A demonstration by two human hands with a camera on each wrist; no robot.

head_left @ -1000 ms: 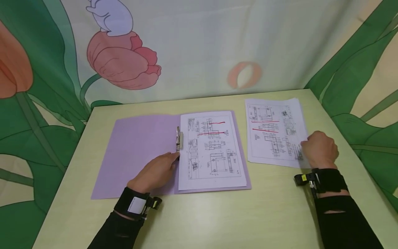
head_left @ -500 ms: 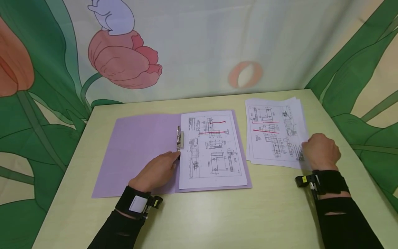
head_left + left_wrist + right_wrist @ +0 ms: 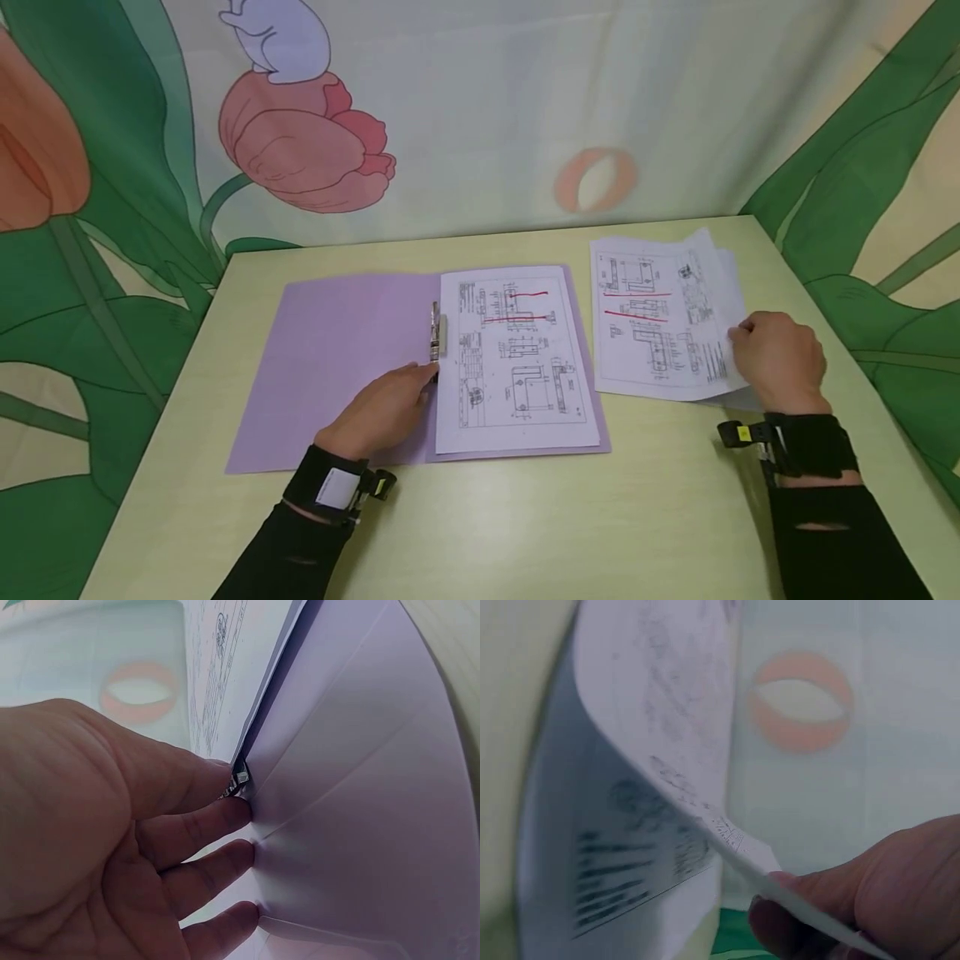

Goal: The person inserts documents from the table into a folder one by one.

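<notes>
Rising along its right edge, the loose paper (image 3: 645,342) has bowed up since half a second ago, baring more of the sheet (image 3: 732,282) beneath, near the far right corner of the tabletop (image 3: 540,525). The right hand (image 3: 780,358) pinches that edge between thumb and fingers, probably because an edge lifts more easily than the middle. Between it and the tabletop's left edge, the purple folder (image 3: 337,350) lies open, presumably so its drawing pages (image 3: 517,358) rest flat. The left hand (image 3: 378,408) sets thumb and forefinger at the near end of the metal clip (image 3: 434,329), seemingly steadying the folder; whether they pinch or merely press, I cannot tell.
</notes>
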